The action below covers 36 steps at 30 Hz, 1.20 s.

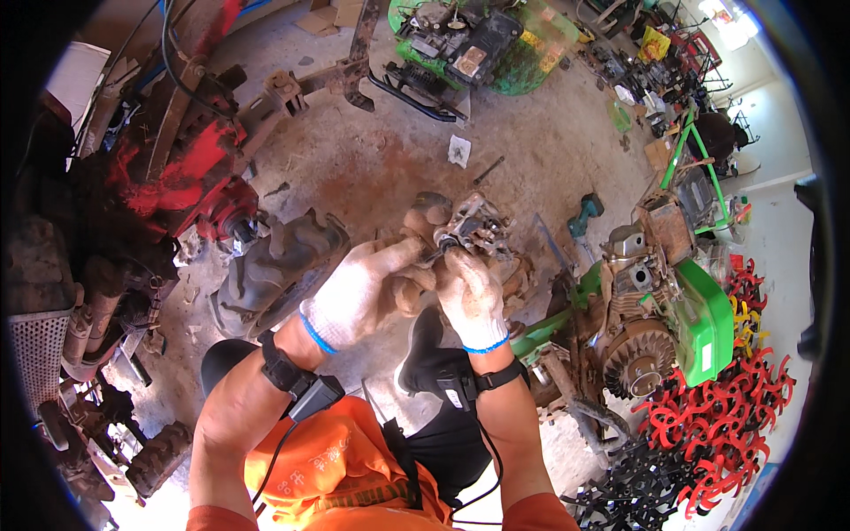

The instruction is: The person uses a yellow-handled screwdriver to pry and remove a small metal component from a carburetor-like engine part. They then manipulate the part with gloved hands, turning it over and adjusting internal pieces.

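Note:
Both my hands wear white knitted gloves with blue cuffs, soiled at the fingers. My left hand [354, 288] is closed, its thumb and fingers pinched at the near left side of a greasy metal engine part [478, 221]. My right hand [469, 296] is closed too, fingers curled against the part's near edge. The part has an uneven, many-piece shape with dark and silvery areas. Its underside and the exact grip points are hidden behind my gloves. Brownish metal casting pieces [428, 212] show around and below my hands.
A dark moulded cover [274, 265] lies left of my hands. Red machinery [186, 177] stands farther left. On the right are an engine with a finned flywheel [633, 358], a teal power tool [585, 215] and piled red curved blades [717, 416]. A green machine [482, 53] stands ahead.

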### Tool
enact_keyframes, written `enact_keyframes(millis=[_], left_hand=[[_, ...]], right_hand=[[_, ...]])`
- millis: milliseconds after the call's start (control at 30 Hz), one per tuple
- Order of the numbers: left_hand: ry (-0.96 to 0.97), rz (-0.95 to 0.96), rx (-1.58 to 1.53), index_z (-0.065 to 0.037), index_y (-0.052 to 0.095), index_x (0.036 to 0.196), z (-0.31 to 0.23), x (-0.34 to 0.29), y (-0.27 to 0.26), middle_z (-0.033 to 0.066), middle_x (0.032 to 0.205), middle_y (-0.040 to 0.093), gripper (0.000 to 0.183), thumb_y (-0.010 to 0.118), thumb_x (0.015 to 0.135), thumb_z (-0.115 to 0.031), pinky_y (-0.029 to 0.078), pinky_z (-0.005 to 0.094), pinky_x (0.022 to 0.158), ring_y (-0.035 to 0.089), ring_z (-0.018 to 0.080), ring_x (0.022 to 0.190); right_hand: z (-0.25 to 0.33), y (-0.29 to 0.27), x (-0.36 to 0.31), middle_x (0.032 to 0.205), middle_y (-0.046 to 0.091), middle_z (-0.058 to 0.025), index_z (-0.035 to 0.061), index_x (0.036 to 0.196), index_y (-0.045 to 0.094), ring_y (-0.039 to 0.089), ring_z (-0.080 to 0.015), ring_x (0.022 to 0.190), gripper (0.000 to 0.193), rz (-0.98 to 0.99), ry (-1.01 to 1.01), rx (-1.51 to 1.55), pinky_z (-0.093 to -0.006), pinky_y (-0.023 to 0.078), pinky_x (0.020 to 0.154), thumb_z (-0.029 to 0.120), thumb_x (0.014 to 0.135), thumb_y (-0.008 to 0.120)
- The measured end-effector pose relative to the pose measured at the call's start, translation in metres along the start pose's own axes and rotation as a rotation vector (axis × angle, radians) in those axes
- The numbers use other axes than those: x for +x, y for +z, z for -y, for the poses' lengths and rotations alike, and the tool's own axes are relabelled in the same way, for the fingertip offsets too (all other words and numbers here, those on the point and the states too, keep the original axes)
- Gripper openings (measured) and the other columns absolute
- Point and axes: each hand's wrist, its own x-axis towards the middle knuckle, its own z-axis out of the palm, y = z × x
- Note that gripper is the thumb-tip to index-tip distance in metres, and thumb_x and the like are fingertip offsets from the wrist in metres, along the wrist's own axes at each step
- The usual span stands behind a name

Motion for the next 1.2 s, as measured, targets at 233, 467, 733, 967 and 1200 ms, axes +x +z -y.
enact_keyframes(millis=[233,467,733,967,1200], left_hand=[[0.064,0.004,0.392,0.007,0.065,0.127,-0.007,-0.010,0.012,0.0089,0.099,0.073,0.033,0.064,0.110,-0.021,0.056,0.0266,0.067,0.067,0.0136,0.070],[0.188,0.075,0.499,0.005,0.069,0.126,0.005,-0.024,0.023,0.0077,0.105,0.075,0.030,0.072,0.104,-0.016,0.055,0.0258,0.067,0.067,0.0105,0.078],[0.478,0.008,0.636,0.003,0.071,0.123,0.013,-0.012,0.014,0.0072,0.101,0.075,0.034,0.074,0.106,-0.027,0.056,0.0286,0.070,0.067,0.0123,0.079],[-0.014,0.064,0.025,0.003,0.068,0.117,0.008,-0.011,0.009,0.0070,0.089,0.067,0.030,0.068,0.108,-0.026,0.052,0.0300,0.061,0.061,0.0172,0.064],[0.126,0.013,0.335,0.001,0.069,0.119,-0.001,-0.016,0.010,0.0079,0.104,0.070,0.031,0.072,0.105,-0.027,0.057,0.0326,0.068,0.069,0.0188,0.090]], right_hand=[[0.001,-0.010,0.015,0.127,0.062,-0.0093,0.0089,0.128,0.060,0.056,-0.0381,0.141,0.040,0.205,0.080,0.658,-0.0608,0.037,0.125,0.022,0.093,0.074],[-0.001,-0.016,0.019,0.134,0.062,-0.0173,0.0078,0.142,0.058,0.054,-0.0460,0.141,0.054,0.332,0.127,0.870,-0.0653,0.036,0.124,0.029,0.092,0.064],[-0.006,-0.013,0.011,0.143,0.062,-0.0162,0.0058,0.138,0.060,0.055,-0.0451,0.143,0.047,0.178,0.087,0.537,-0.0583,0.043,0.119,0.021,0.095,0.070],[-0.002,-0.012,0.006,0.147,0.061,-0.0150,0.0043,0.142,0.060,0.057,-0.0383,0.142,0.046,0.205,0.158,0.486,-0.0487,0.052,0.112,0.016,0.099,0.071],[-0.008,-0.014,0.011,0.145,0.062,-0.0160,0.0022,0.151,0.055,0.060,-0.0387,0.139,0.056,0.117,0.012,0.042,-0.0519,0.048,0.117,0.016,0.099,0.072]])
